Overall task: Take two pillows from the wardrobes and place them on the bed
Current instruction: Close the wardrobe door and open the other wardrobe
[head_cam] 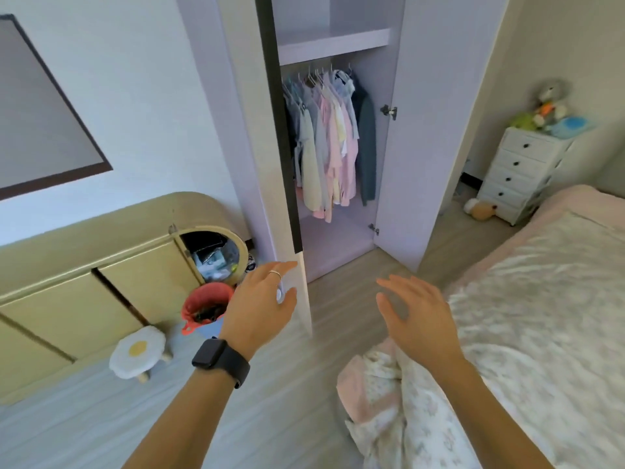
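The lilac wardrobe (338, 45) stands ahead with both doors swung open. Shirts (329, 143) hang on a rail inside, under an empty shelf. No pillow shows in the part I can see. My left hand (260, 306), with a ring and a black watch, is at the left door's edge (302, 299), thumb and fingers around its small white knob (280, 295). My right hand (416, 316) hovers open over the floor by the bed corner, holding nothing. The bed (541, 316) with a pale patterned cover fills the right side.
A floral quilt bundle (382, 404) hangs off the bed's near corner. A beige cabinet (84, 299), an orange basket (206, 306) and an egg-shaped stool (137, 355) stand on the left. At the far right is a white drawer unit (521, 174) with soft toys on top.
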The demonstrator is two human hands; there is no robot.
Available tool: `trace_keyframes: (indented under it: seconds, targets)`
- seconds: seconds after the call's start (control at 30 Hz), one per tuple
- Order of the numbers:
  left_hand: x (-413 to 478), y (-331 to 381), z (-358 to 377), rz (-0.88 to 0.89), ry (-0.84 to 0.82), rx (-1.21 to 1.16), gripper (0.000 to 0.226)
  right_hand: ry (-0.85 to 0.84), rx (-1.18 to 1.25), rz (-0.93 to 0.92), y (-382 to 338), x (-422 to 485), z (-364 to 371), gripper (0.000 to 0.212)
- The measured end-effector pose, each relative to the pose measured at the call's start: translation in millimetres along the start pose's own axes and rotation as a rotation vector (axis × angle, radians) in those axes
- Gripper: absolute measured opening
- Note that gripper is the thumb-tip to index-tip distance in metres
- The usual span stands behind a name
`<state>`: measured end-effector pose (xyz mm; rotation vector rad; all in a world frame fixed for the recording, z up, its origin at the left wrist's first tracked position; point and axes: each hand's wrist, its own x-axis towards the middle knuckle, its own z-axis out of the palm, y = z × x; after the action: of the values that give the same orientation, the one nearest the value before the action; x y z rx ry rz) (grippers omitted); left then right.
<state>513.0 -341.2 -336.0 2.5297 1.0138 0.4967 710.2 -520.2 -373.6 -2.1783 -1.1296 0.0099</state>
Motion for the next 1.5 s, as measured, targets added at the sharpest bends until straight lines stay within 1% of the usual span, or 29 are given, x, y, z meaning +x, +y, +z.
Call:
trace_keyframes:
  seconds: [0.1,0.23,0.4,0.5,0.73,0.83,1.0,1.17,1.3,1.5]
  targets:
    - [57,-12,7,0.064,-0.04,0.002,0.045,0.019,-0.018,0.037,-3,44,15,0.03]
    - [137,-26,27,0.182,-0.092,-0.007,0.043,0.103,-0.049,0.124,-1,95,34,0.028]
    - [232,-30,61,0.371,-0.214,-0.081,0.043,0.246,-0.129,0.238,6,143,58,0.027]
    - [278,-27,78,0.486,-0.291,-0.088,0.045,0.297,-0.176,0.323,7,161,68,0.028]
    - [359,7,116,0.685,-0.39,-0.078,0.046,0.4,-0.269,0.529,20,195,74,0.029]
    - [392,29,140,0.759,-0.394,-0.064,0.046,0.394,-0.293,0.601,39,221,68,0.03]
    - [453,73,193,0.792,-0.396,-0.042,0.046,0.407,-0.296,0.688,89,273,52,0.034]
    - [506,134,242,0.691,-0.416,-0.1,0.045,0.417,-0.258,0.748,151,328,23,0.036]
    - [550,191,272,0.671,-0.449,-0.142,0.046,0.425,-0.253,0.731,202,372,-7,0.036]
    - [619,264,303,0.723,-0.419,-0.161,0.044,0.471,-0.27,0.73,273,427,-55,0.036]
